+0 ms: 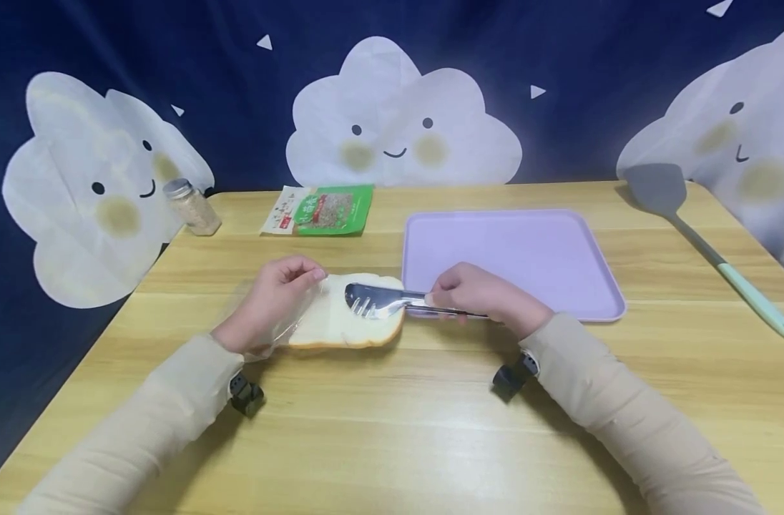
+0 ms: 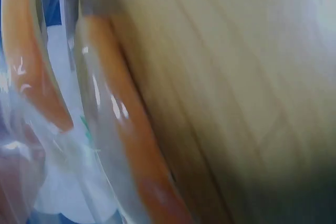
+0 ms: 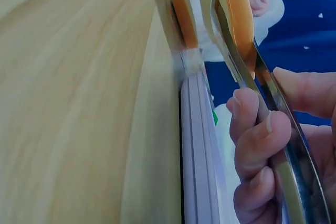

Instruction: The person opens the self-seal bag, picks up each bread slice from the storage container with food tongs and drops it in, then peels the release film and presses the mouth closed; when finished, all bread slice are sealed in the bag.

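Observation:
My left hand (image 1: 270, 300) pinches the edge of a clear plastic bag (image 2: 79, 156) at the left end of the bread. My right hand (image 1: 485, 293) grips metal tongs (image 1: 382, 300), thumb on one arm and fingers on the other. The tongs' slotted end lies over a slice of bread (image 1: 330, 318); in the right wrist view their arms stand on both sides of that raised slice (image 3: 239, 14). Under it, another slice (image 2: 131, 135) lies lower by the table, wrapped in plastic. How far the bag covers the upper slice is hard to tell.
A lilac tray (image 1: 508, 243) lies right of the bread. Behind are a green and white seasoning packet (image 1: 330, 211) and, at the far left corner, a jar (image 1: 194, 209) with a metal lid. A grey spatula (image 1: 704, 243) with a mint handle lies at the right.

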`<act>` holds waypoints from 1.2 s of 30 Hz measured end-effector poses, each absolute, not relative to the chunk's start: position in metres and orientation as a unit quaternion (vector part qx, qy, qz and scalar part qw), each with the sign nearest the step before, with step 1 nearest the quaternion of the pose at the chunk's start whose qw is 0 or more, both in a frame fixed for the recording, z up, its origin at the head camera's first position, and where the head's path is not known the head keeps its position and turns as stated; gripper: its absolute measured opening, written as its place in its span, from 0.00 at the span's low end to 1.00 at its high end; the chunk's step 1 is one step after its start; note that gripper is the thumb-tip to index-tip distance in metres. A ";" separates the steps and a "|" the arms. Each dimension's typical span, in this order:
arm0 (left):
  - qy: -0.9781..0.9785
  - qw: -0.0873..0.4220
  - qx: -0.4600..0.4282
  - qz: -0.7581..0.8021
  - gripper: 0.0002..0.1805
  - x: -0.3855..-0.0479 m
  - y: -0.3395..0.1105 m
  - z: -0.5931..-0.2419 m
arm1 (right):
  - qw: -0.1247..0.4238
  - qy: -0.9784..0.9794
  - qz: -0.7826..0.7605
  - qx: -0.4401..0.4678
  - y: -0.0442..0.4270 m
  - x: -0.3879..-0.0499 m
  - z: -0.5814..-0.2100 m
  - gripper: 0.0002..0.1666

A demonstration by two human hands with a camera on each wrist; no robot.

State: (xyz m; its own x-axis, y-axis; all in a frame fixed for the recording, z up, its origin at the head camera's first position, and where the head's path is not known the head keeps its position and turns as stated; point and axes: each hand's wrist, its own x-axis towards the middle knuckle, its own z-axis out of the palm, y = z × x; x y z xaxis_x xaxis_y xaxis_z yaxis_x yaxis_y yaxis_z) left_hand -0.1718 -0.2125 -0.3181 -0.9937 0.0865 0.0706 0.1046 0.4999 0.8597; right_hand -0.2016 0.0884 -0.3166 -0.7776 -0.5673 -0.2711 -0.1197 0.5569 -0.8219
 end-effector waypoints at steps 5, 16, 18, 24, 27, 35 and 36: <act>-0.877 0.023 -0.067 -0.474 0.11 -0.172 -0.215 -0.317 | 0.274 0.832 -0.437 -0.202 0.093 -0.204 -0.319 0.12; -0.869 0.033 -0.068 -0.490 0.13 -0.171 -0.201 -0.312 | 0.255 0.863 -0.400 -0.175 0.086 -0.199 -0.314 0.12; -0.864 0.032 -0.054 -0.499 0.14 -0.173 -0.203 -0.312 | 0.258 0.859 -0.403 -0.181 0.086 -0.199 -0.315 0.11; -0.852 0.029 -0.035 -0.522 0.14 -0.172 -0.203 -0.319 | 0.266 0.845 -0.423 -0.190 0.087 -0.201 -0.319 0.12; -0.864 0.030 -0.048 -0.501 0.12 -0.170 -0.199 -0.321 | 0.265 0.847 -0.420 -0.190 0.085 -0.201 -0.319 0.13; -0.864 0.048 -0.056 -0.497 0.11 -0.172 -0.195 -0.321 | 0.265 0.853 -0.413 -0.175 0.080 -0.201 -0.317 0.13; -0.865 0.051 -0.055 -0.496 0.11 -0.172 -0.195 -0.321 | 0.268 0.852 -0.415 -0.174 0.079 -0.201 -0.317 0.13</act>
